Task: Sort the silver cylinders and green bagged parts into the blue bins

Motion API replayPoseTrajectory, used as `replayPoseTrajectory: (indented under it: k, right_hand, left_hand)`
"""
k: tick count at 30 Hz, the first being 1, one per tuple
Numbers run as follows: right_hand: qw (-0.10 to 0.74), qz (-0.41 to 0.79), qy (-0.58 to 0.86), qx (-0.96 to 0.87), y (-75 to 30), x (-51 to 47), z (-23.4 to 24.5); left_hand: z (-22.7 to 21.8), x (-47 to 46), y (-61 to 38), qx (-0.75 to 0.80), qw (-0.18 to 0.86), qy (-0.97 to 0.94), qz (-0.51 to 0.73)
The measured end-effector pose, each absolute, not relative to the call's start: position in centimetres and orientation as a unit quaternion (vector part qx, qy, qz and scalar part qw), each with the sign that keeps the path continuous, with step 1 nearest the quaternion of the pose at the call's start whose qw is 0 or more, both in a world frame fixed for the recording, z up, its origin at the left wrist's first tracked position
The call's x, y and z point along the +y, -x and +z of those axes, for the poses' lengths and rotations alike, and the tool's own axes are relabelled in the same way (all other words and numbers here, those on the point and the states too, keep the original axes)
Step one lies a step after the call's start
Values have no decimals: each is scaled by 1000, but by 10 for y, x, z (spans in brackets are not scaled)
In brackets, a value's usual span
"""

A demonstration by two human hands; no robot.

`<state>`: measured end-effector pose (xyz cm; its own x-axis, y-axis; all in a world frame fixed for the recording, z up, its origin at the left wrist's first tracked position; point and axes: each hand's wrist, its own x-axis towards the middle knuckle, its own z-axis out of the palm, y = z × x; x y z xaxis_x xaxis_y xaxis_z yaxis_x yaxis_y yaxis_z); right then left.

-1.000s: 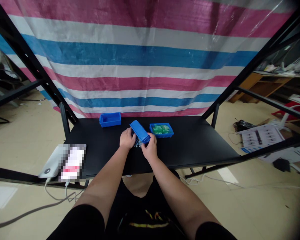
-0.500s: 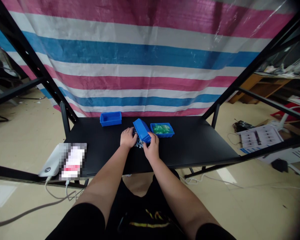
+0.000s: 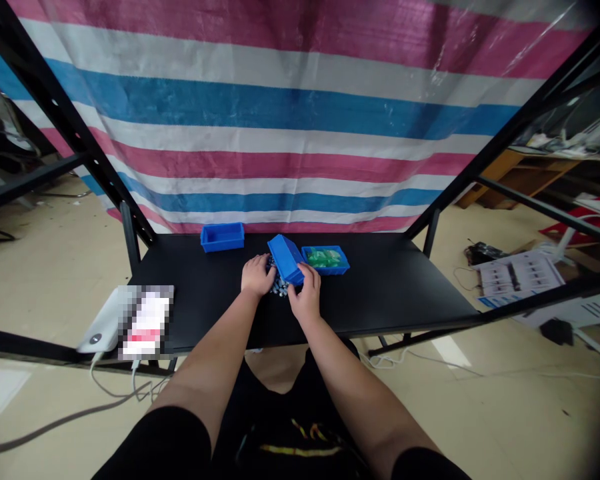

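A blue plastic bin point(image 3: 286, 257) is tipped over on its side at the middle of the black table point(image 3: 380, 293). My right hand point(image 3: 307, 293) grips its near lower edge. My left hand point(image 3: 257, 276) is curled at the bin's left side, touching a small heap of grey-blue small parts point(image 3: 279, 287) that lies on the table between my hands. What the left fingers hold, if anything, is hidden.
A second blue bin point(image 3: 223, 237) stands at the back left of the table. A blue bin with green parts point(image 3: 325, 259) sits right of the tipped bin. A white device with cables point(image 3: 105, 327) lies at the front left corner. A striped tarp hangs behind.
The blue bin has tilted further upright and shifted slightly right and back. My right hand moved with it; my left hand stayed by the pile of parts.
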<state>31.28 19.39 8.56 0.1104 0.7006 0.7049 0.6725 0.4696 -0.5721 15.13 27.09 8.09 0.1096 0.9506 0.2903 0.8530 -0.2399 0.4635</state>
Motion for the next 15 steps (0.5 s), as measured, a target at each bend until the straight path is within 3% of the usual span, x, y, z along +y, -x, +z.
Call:
replayPoseTrajectory:
  k: [15]
  right_hand:
    - [621,54,482,-615,-316,202,76]
  left_hand:
    - [77,273,-150,603,100,-737,288]
